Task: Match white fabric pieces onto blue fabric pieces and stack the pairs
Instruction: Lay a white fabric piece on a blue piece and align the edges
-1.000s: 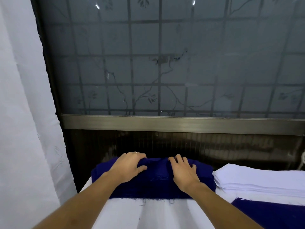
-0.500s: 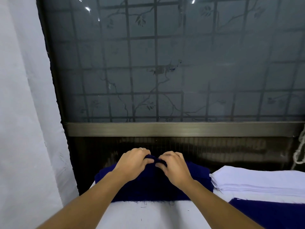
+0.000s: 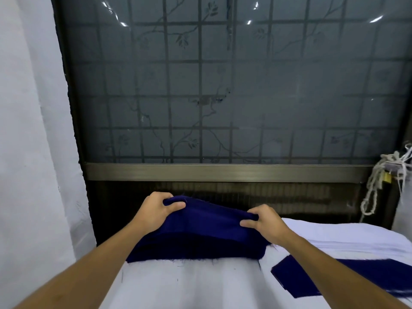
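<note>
While the left hand [image 3: 156,211] pinches the far-left corner of the top dark blue fabric piece [image 3: 211,221], the right hand [image 3: 266,226] pinches its far-right corner. Both have the thumb on the near face and fingers curled over the far edge. That edge is raised, and the near edge lies on a stack of dark blue fabric pieces [image 3: 196,250] at the far side of the white cloth-covered table [image 3: 189,286]. A stack of white fabric pieces [image 3: 345,237] sits just beside it, on the right. A single flat dark blue fabric piece [image 3: 312,277] lies near-right, partly under the right forearm.
</note>
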Tool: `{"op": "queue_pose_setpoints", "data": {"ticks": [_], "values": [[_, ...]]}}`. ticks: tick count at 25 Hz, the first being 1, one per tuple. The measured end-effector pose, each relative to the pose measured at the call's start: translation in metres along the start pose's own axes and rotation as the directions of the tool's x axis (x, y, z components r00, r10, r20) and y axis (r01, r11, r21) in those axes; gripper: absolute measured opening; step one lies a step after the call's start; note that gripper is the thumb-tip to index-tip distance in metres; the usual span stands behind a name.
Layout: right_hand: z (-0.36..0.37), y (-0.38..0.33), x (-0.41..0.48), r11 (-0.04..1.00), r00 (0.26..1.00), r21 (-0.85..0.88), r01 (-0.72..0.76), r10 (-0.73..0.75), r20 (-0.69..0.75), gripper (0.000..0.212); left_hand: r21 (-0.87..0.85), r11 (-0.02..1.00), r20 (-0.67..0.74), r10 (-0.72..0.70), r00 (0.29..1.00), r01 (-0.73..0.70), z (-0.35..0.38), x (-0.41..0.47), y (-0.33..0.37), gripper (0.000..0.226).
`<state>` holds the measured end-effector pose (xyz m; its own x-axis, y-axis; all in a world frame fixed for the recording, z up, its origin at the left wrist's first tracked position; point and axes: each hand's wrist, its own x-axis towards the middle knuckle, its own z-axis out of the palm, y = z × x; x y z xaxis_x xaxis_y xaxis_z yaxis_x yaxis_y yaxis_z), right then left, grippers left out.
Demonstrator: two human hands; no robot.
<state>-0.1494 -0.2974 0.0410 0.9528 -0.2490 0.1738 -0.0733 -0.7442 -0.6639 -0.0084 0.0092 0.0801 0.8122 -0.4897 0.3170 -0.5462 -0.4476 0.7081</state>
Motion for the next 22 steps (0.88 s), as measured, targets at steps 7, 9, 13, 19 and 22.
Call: {"op": "queue_pose_setpoints", "data": {"ticks": [7,9,13,19,22], "values": [[-0.044,0.033,-0.068,0.978,0.981,0.125,-0.167,0.152,0.121,0.017,-0.027,0.99,0.184,-0.13,0.974,0.137,0.013,-0.043,-0.011,0.018],[-0.051,0.043,-0.094,0.965,0.975,0.189,-0.183,0.153,0.161,0.018,-0.02,0.986,0.227,-0.155,0.962,0.164,0.02,-0.059,-0.012,0.026],[-0.061,0.068,-0.133,0.951,0.96,0.193,-0.243,0.206,0.191,0.021,0.09,0.964,0.321,-0.267,0.909,0.252,0.034,-0.088,-0.024,0.039],[-0.065,0.106,-0.188,0.928,0.935,0.199,-0.316,0.268,0.234,0.042,-0.07,0.921,0.307,-0.347,0.886,0.384,0.063,-0.131,-0.03,0.039],[-0.059,0.123,-0.208,0.928,0.936,0.175,-0.328,0.294,0.193,0.037,-0.012,0.935,0.273,-0.337,0.901,0.353,0.085,-0.143,-0.027,0.037]]}}
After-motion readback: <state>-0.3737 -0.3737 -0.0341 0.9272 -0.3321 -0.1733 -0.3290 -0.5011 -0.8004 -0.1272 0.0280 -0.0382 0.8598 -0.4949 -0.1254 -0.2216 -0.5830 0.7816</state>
